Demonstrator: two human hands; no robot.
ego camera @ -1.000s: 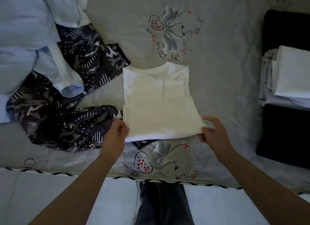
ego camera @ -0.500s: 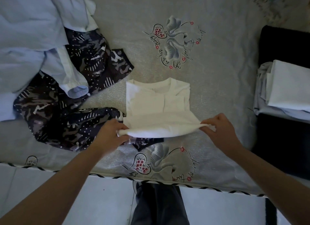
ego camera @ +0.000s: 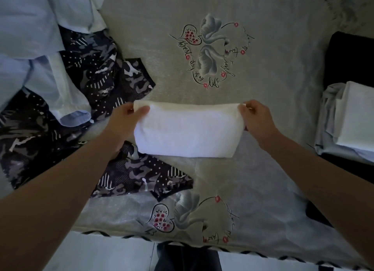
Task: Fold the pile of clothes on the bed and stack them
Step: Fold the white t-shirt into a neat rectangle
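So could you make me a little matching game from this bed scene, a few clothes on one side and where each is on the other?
Things:
1. white shirt
2. camouflage garment
3. light blue shirt
4. folded stack

Places:
A. far left, lying partly over the dark patterned cloth
B. right edge of the bed, on black fabric
C. middle, pinched at both far corners by the left hand and right hand
D. left, spread out unfolded beside the left arm

Pairs: 1-C, 2-D, 3-A, 4-B
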